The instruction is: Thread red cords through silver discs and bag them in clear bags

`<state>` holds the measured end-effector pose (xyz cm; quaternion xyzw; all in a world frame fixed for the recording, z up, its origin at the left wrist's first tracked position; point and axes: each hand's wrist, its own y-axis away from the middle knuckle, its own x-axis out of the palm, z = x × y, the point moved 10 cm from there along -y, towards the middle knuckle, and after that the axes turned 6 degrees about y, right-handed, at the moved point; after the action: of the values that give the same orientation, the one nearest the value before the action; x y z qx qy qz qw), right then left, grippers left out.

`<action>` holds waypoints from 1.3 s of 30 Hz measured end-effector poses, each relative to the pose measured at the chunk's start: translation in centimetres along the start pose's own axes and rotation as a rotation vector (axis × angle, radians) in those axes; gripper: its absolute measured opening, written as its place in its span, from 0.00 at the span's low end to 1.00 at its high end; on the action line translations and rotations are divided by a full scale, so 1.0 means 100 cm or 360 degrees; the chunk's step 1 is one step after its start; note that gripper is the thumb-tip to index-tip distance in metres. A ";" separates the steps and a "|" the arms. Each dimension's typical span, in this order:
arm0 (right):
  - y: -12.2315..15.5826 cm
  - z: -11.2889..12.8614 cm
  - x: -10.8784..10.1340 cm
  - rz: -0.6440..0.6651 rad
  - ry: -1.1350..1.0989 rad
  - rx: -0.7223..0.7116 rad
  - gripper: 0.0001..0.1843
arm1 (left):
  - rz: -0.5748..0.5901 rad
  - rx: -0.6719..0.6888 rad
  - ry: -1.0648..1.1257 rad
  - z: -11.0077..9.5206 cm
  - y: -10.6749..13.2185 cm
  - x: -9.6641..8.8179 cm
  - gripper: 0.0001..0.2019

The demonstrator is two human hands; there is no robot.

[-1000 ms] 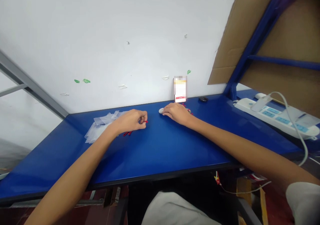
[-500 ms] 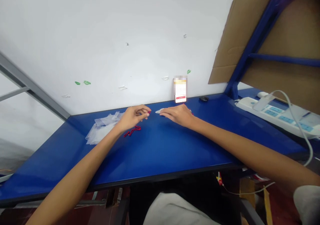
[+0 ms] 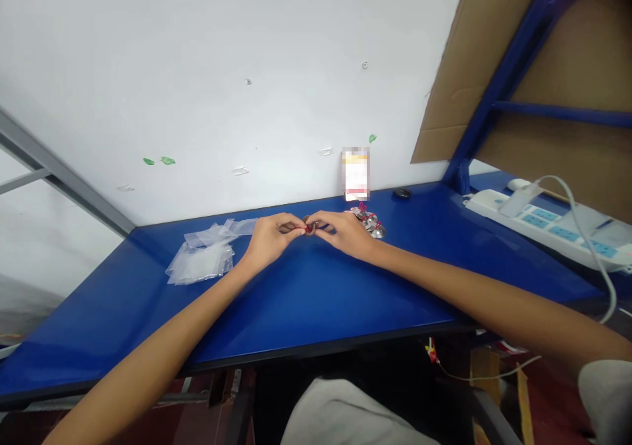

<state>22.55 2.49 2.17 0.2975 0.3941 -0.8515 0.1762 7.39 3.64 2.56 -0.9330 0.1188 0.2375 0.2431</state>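
Observation:
My left hand (image 3: pixel 274 234) and my right hand (image 3: pixel 348 231) meet at their fingertips over the middle of the blue table. Between them is a small round metal piece (image 3: pixel 312 221), with a bit of red cord (image 3: pixel 309 230) showing at the left fingertips. Fingers of both hands are pinched closed and cover most of it. Just right of my right hand lies a pile of shiny domed metal pieces (image 3: pixel 378 232) with red cords on them. Left of my left hand, clear plastic bags (image 3: pixel 200 264) are spread in a loose stack.
A lit phone (image 3: pixel 356 175) leans against the white wall behind my hands. Near it lies a black mouse-like object (image 3: pixel 401 193). At the right, a white power strip (image 3: pixel 548 224) with a plugged-in cable borders the blue table (image 3: pixel 316 307).
My hands have come together, closing the gap between them. The red cord that lay by my left wrist is no longer seen. More of the metal pile now shows.

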 end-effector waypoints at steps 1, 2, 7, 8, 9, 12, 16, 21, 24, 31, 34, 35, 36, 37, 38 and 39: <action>0.000 0.000 0.000 -0.0009 0.0004 -0.0006 0.13 | -0.0024 -0.0033 0.0058 0.002 0.000 0.000 0.08; 0.000 0.001 -0.001 -0.0016 0.0018 -0.0009 0.14 | -0.0046 -0.0054 0.0098 0.003 0.001 0.000 0.09; 0.002 0.000 0.001 0.0000 0.0189 -0.0009 0.17 | -0.0078 -0.0085 0.0123 0.004 0.003 -0.001 0.13; 0.002 0.001 0.001 0.0009 0.0249 -0.0027 0.17 | -0.0075 -0.0084 0.0115 0.003 0.003 -0.001 0.13; 0.002 0.002 0.002 0.0016 0.0308 -0.0049 0.16 | -0.0079 -0.0075 0.0103 0.002 0.003 -0.002 0.13; 0.003 0.006 0.002 0.0017 0.0418 -0.0102 0.16 | -0.0105 -0.0027 0.0043 -0.004 0.004 -0.003 0.11; 0.004 0.004 0.002 0.0025 0.0402 -0.0054 0.18 | -0.0117 -0.0004 -0.0035 -0.008 0.004 -0.004 0.08; 0.004 0.001 0.003 0.0013 0.0397 -0.0010 0.20 | -0.0083 0.0008 -0.0015 -0.008 0.004 -0.001 0.07; 0.004 -0.002 0.002 -0.0027 0.0372 0.0024 0.19 | -0.0077 -0.0020 0.0032 -0.007 0.005 0.001 0.09; 0.005 -0.004 -0.005 -0.0155 0.0105 0.0065 0.11 | -0.0036 -0.0246 0.0316 0.005 0.002 0.003 0.12; 0.007 0.001 -0.009 -0.0215 0.0282 -0.0055 0.12 | 0.0040 -0.0319 0.0524 0.013 0.001 0.006 0.13; 0.008 0.003 -0.011 -0.0253 0.0326 -0.0095 0.12 | 0.0056 -0.0336 0.0577 0.015 0.001 0.006 0.13; 0.008 0.005 -0.013 -0.0291 0.0346 -0.0132 0.13 | 0.0073 -0.0351 0.0621 0.017 0.001 0.007 0.12; 0.009 0.007 -0.014 -0.0316 0.0345 -0.0163 0.13 | 0.0090 -0.0364 0.0660 0.019 0.001 0.009 0.12; 0.009 0.008 -0.015 -0.0329 0.0331 -0.0188 0.13 | 0.0103 -0.0373 0.0699 0.020 0.001 0.010 0.13; 0.009 0.009 -0.016 -0.0334 0.0310 -0.0202 0.13 | 0.0113 -0.0378 0.0734 0.021 0.001 0.011 0.13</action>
<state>23.91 1.32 3.12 0.3243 0.4913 -0.8057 0.0656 7.54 4.49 0.38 -0.9797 0.1749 0.0391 0.0898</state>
